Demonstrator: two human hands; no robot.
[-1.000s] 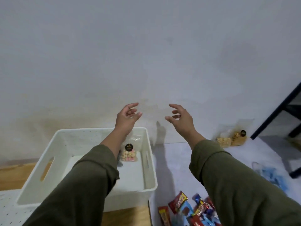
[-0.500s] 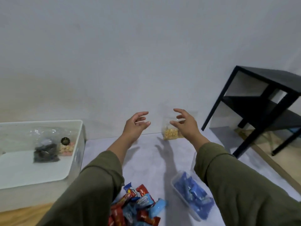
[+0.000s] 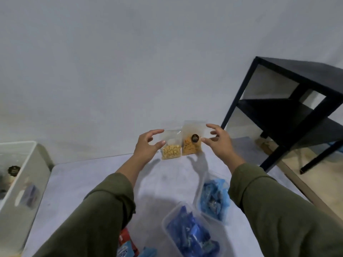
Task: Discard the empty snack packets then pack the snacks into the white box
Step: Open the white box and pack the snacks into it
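Left hand: fingers spread, empty, beside yellow snack packet | Right hand: spread, empty, beside orange snack packet | Packets: frame centre, against wall | White box: left edge

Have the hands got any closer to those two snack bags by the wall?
Yes. The left hand and right hand now flank the two bags against the wall, almost touching them.

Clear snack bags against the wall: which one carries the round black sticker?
The right-hand bag, holding orange snacks and nearest the right hand. The left bag of paler yellow pieces shows no sticker.
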